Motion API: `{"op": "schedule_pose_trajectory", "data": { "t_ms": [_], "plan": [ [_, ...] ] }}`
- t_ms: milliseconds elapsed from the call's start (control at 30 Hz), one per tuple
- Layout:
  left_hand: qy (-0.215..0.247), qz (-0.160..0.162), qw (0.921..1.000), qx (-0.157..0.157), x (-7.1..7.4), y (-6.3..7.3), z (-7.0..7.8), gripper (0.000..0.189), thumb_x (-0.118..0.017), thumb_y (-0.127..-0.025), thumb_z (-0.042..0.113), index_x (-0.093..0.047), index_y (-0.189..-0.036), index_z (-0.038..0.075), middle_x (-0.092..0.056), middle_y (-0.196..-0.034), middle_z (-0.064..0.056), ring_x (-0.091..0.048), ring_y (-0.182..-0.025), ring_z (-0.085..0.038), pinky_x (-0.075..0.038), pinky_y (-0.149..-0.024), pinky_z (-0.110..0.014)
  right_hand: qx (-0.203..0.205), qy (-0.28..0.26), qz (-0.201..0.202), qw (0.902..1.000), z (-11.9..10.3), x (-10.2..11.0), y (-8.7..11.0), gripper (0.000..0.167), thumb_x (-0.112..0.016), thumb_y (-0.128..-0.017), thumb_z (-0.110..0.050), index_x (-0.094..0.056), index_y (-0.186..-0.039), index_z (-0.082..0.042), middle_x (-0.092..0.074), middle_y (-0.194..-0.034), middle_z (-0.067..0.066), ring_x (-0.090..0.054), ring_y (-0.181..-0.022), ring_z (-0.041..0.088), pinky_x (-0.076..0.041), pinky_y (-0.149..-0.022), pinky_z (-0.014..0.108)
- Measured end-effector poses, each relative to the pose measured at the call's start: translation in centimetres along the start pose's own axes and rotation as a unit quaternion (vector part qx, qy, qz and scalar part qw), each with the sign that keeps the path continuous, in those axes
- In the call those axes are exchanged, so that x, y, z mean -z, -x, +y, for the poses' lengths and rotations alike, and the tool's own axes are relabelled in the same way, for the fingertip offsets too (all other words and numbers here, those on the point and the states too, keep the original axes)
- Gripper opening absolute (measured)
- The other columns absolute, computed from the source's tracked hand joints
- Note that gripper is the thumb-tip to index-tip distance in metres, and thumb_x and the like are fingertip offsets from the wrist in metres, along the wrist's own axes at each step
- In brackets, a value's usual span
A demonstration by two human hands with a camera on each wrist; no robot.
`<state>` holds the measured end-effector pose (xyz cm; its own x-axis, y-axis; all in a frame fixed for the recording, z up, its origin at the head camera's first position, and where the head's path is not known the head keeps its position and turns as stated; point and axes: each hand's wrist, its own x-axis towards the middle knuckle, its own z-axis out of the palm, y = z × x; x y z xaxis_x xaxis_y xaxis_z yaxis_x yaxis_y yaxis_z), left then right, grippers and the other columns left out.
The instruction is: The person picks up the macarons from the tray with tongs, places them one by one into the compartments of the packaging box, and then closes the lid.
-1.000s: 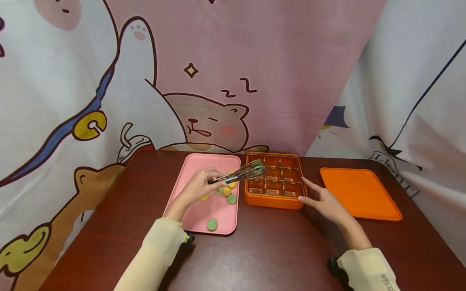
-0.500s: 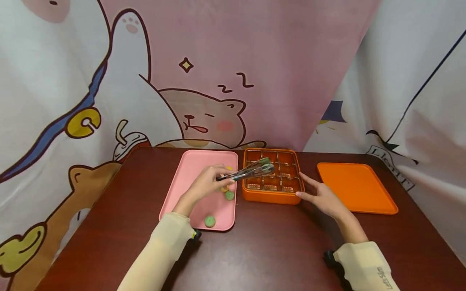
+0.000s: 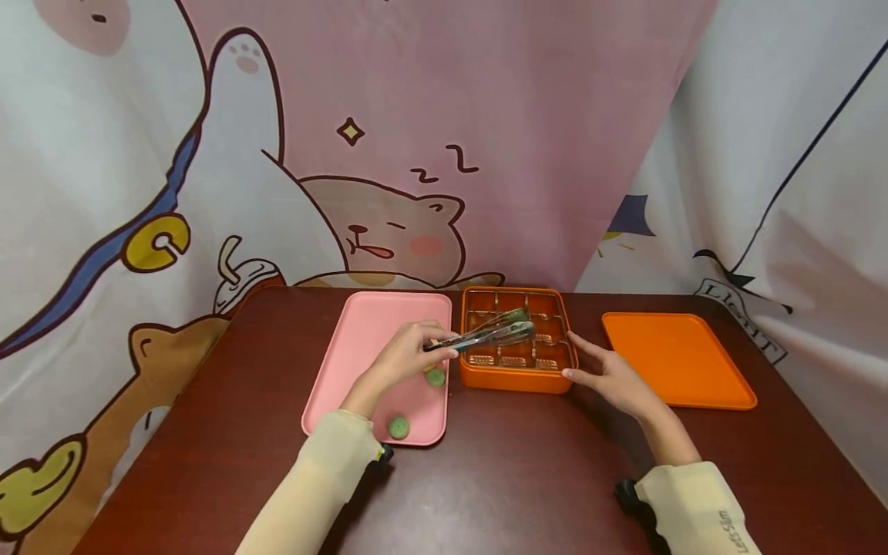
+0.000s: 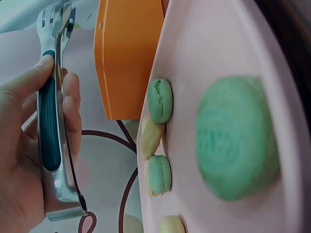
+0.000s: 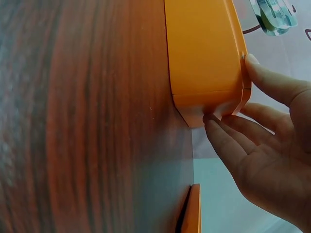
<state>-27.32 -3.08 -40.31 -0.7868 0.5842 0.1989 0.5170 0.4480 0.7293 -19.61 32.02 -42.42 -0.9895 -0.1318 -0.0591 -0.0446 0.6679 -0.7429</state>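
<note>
My left hand [image 3: 409, 354] grips metal tongs [image 3: 479, 339] with dark handle inlays. At their tips is a green macaron [image 3: 516, 316], above the orange box [image 3: 513, 378] and its clear divided insert. My right hand [image 3: 617, 381] touches the box's right side, thumb near the front corner and fingers along the wall, as the right wrist view also shows. The pink tray [image 3: 368, 316] lies under my left forearm and hand. On it a large-looking green macaron [image 4: 235, 138] is nearest the left wrist camera, with several green and yellow ones [image 4: 160, 101] beyond, partly hidden by my hand in the head view.
A flat orange lid or tray [image 3: 676, 358] lies right of the box, beside my right hand. The dark wooden table [image 3: 513, 470] carries everything. A cartoon-print curtain [image 3: 541, 154] hangs behind its far edge.
My left hand has moved right with the tongs and green macaron, carrying the tips farther over the box. My right hand stays against the box's right side. The head view has shifted slightly.
</note>
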Motion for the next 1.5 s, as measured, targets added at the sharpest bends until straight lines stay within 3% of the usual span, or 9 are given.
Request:
{"op": "schedule_pose_trajectory", "data": {
  "t_ms": [167,400,533,733,967,1300,1500],
  "plan": [
    [-0.007,0.000,0.9999,-0.010,-0.6,0.0,0.1,0.029,-0.074,-0.090,0.022,-0.075,-0.116,0.009,-0.070,-0.098,-0.006,-0.065,-0.066,-0.013,-0.048,-0.062,-0.019,-0.006,-0.002,-0.001,1.0000,0.0,-0.1,0.0,0.076,-0.065,-0.096,-0.030,-0.026,-0.158,-0.007,-0.030,-0.158,0.028,-0.025,-0.145,0.052,-0.023,-0.110,0.072],
    [0.009,-0.016,0.9998,0.001,-1.1,-0.3,0.3,0.029,-0.073,-0.090,0.019,-0.074,-0.117,0.007,-0.068,-0.101,-0.010,-0.072,-0.071,-0.024,-0.053,-0.061,-0.019,-0.015,0.006,0.000,0.9999,-0.2,0.1,-0.1,0.077,-0.066,-0.096,-0.033,-0.027,-0.158,-0.009,-0.031,-0.158,0.028,-0.025,-0.145,0.052,-0.022,-0.110,0.073],
    [0.013,-0.025,0.9995,-0.016,-1.4,-0.4,0.4,0.028,-0.073,-0.091,0.018,-0.074,-0.117,0.007,-0.068,-0.100,-0.010,-0.073,-0.072,-0.027,-0.053,-0.060,-0.019,-0.011,0.010,0.005,0.9999,-0.2,0.0,0.1,0.076,-0.066,-0.096,-0.032,-0.028,-0.157,-0.010,-0.031,-0.158,0.028,-0.026,-0.145,0.052,-0.023,-0.110,0.072],
    [-0.005,-0.037,0.9987,-0.035,-1.5,-0.6,0.7,0.026,-0.074,-0.090,0.019,-0.075,-0.115,0.009,-0.064,-0.085,-0.005,-0.072,-0.072,-0.030,-0.047,-0.059,-0.017,-0.004,-0.006,0.002,1.0000,0.1,-0.6,0.2,0.075,-0.066,-0.096,-0.031,-0.028,-0.158,-0.010,-0.028,-0.160,0.027,-0.023,-0.146,0.052,-0.022,-0.110,0.073],
    [-0.008,-0.049,0.9977,-0.046,-1.8,-1.1,1.4,0.029,-0.072,-0.092,0.021,-0.073,-0.118,0.007,-0.066,-0.090,-0.005,-0.072,-0.071,-0.023,-0.049,-0.060,-0.019,-0.002,-0.014,0.008,0.9999,0.2,-0.3,0.1,0.075,-0.065,-0.096,-0.029,-0.027,-0.158,-0.009,-0.028,-0.159,0.029,-0.023,-0.146,0.052,-0.023,-0.110,0.073],
    [-0.030,-0.049,0.9973,-0.046,-2.5,-1.7,1.8,0.032,-0.072,-0.092,0.023,-0.073,-0.120,0.008,-0.064,-0.085,-0.005,-0.072,-0.070,-0.025,-0.041,-0.058,-0.016,-0.006,-0.005,0.010,0.9999,0.0,-0.1,0.1,0.075,-0.066,-0.096,-0.029,-0.028,-0.157,-0.010,-0.028,-0.159,0.029,-0.023,-0.146,0.052,-0.022,-0.110,0.073],
    [-0.030,-0.056,0.9977,-0.025,-2.7,-1.8,1.9,0.031,-0.071,-0.092,0.024,-0.073,-0.120,0.011,-0.064,-0.089,-0.004,-0.072,-0.070,-0.025,-0.040,-0.057,-0.017,-0.009,-0.009,0.007,0.9999,0.0,0.0,0.1,0.076,-0.066,-0.096,-0.030,-0.028,-0.158,-0.010,-0.028,-0.159,0.029,-0.023,-0.146,0.052,-0.022,-0.110,0.072]
  ]
}}
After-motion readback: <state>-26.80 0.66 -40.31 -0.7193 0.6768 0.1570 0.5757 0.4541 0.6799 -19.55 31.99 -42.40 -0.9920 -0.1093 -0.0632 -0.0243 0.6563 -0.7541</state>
